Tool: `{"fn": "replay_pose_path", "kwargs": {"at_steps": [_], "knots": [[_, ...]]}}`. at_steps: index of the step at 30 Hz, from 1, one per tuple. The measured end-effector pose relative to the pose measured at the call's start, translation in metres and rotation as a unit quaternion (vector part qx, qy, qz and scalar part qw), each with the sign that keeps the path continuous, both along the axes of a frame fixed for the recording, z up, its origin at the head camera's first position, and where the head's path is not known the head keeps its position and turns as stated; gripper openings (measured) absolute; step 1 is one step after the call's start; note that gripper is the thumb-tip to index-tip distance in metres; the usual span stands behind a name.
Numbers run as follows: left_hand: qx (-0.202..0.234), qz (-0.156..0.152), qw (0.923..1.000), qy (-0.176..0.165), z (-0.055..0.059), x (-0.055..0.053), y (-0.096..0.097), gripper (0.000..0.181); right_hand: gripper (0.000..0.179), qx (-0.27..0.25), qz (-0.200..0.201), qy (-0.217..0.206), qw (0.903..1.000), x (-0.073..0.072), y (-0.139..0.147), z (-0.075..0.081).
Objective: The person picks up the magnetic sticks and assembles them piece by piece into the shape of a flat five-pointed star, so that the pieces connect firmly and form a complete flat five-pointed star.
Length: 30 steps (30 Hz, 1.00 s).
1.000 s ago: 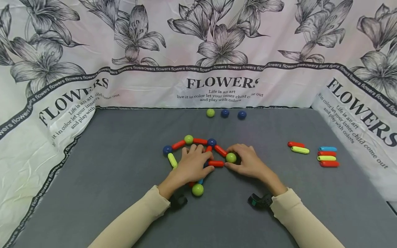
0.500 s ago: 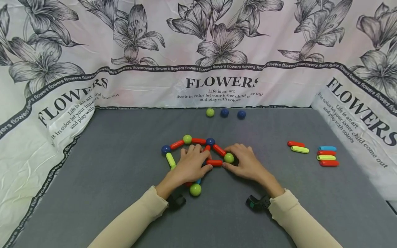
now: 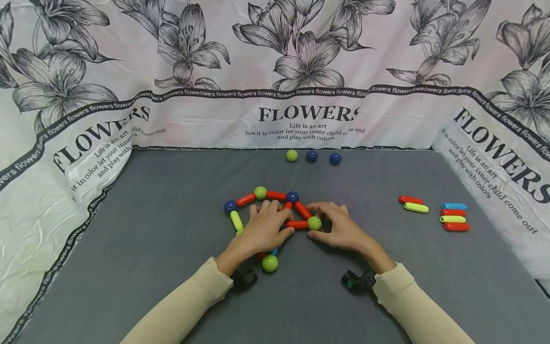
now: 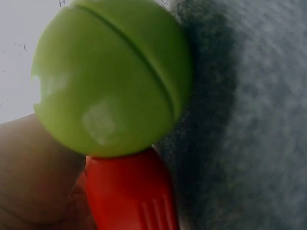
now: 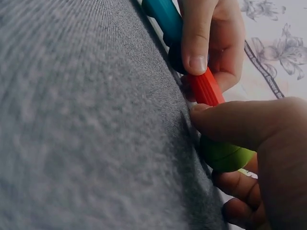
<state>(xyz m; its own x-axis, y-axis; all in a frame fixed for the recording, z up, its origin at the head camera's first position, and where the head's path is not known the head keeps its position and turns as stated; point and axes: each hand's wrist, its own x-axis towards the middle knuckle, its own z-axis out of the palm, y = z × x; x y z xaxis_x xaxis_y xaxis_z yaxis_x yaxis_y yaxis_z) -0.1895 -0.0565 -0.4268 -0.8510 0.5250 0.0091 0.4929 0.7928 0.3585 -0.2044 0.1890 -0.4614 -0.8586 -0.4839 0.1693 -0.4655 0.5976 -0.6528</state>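
In the head view my left hand (image 3: 266,225) covers part of a flat figure built of magnetic building rods and balls. Its thumb and fingers hold a red rod (image 3: 297,224) near its left end, beside a dark blue ball (image 5: 177,58) seen in the right wrist view. My right hand (image 3: 339,227) grips a green ball (image 3: 314,223) between thumb and fingers. That ball touches the rod's right end, and another red rod (image 3: 302,210) runs up from it to a blue ball (image 3: 292,197). The parts under my left palm are hidden.
Another green ball (image 3: 269,263) ends the figure nearest me, and a blue ball (image 3: 230,206) marks its left corner. Loose balls, one green (image 3: 291,155) and two blue, lie at the back. Several loose rods (image 3: 454,219) lie on the right.
My right hand has brought the green ball slightly left and toward me, against the end of the red rod. The slanting red rod swung with it; my left hand shifted slightly left.
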Motion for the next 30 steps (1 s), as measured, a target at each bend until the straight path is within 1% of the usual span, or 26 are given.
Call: {"fn": "replay_pose_path", "kwargs": {"at_steps": [2, 4, 7, 9, 12, 16, 20, 22, 24, 27, 30], "knots": [[-0.003, -0.010, 0.9999, 0.001, 0.000, -0.001, -0.002, 0.017, 0.062, 0.000, 0.004, 0.001, 1.0000, 0.000, 0.000, 0.000], [-0.011, -0.027, 0.9996, -0.007, 0.001, -0.003, -0.005, 0.017, 0.064, -0.001, 0.012, -0.001, 0.9999, 0.001, -0.001, 0.000], [-0.026, -0.060, 0.9976, -0.024, 0.004, -0.008, -0.014, 0.020, 0.065, -0.011, 0.030, -0.018, 0.9993, 0.002, -0.003, 0.002], [-0.031, -0.075, 0.9960, -0.037, 0.007, -0.012, -0.021, 0.022, 0.063, -0.021, 0.041, -0.034, 0.9984, 0.004, -0.005, 0.003], [-0.033, -0.087, 0.9943, -0.051, 0.012, -0.014, -0.031, 0.028, 0.057, -0.038, 0.049, -0.051, 0.9968, 0.006, -0.006, 0.004], [-0.036, -0.099, 0.9912, -0.080, 0.021, -0.014, -0.039, 0.046, 0.053, -0.054, 0.055, -0.050, 0.9958, 0.007, -0.007, 0.004], [-0.050, -0.095, 0.9879, -0.113, 0.032, -0.010, -0.045, 0.074, 0.052, -0.066, 0.064, -0.042, 0.9949, 0.007, -0.007, 0.004], [-0.064, -0.082, 0.9866, -0.126, 0.035, -0.008, -0.045, 0.085, 0.050, -0.071, 0.070, -0.036, 0.9944, 0.007, -0.006, 0.003], [-0.077, -0.070, 0.9848, -0.139, 0.037, -0.007, -0.046, 0.093, 0.047, -0.075, 0.080, -0.025, 0.9937, 0.006, -0.005, 0.002], [-0.090, -0.060, 0.9842, -0.140, 0.035, -0.008, -0.045, 0.097, 0.042, -0.082, 0.098, -0.006, 0.9918, 0.007, -0.005, 0.001], [-0.091, -0.054, 0.9872, -0.119, 0.032, -0.011, -0.046, 0.098, 0.038, -0.090, 0.112, 0.005, 0.9897, 0.007, -0.007, 0.000]]}}
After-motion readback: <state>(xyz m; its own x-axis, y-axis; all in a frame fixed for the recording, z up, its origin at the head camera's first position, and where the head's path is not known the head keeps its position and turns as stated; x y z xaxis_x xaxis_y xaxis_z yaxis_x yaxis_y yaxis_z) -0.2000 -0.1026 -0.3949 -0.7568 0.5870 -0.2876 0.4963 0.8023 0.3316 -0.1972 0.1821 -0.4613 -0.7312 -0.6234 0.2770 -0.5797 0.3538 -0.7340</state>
